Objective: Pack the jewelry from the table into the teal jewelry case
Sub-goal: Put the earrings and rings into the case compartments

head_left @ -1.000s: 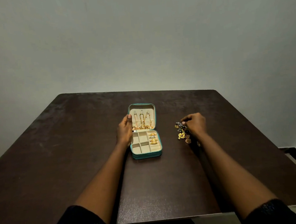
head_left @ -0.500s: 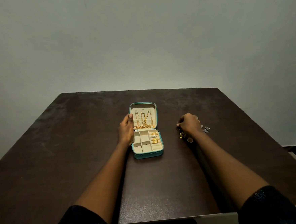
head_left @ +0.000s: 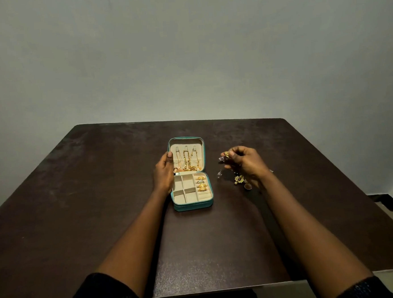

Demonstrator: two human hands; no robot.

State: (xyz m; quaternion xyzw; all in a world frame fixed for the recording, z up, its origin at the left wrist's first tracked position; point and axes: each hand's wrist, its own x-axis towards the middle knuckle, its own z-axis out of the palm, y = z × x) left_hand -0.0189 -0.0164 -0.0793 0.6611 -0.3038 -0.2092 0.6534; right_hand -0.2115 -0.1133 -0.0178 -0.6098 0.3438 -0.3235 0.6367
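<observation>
Since a moment ago my right hand [head_left: 245, 163] has lifted off the pile, and it now pinches a small gold piece [head_left: 226, 155] between thumb and fingertips. Loose jewelry [head_left: 239, 180] lies on the table [head_left: 101, 202] beneath it. My left hand [head_left: 164, 174] grips the left edge of the teal jewelry case [head_left: 192, 205] at its open lid [head_left: 185, 140]. Gold chains [head_left: 187, 160] hang inside the lid, and gold rings [head_left: 202, 183] sit in the tray's right-hand column.
</observation>
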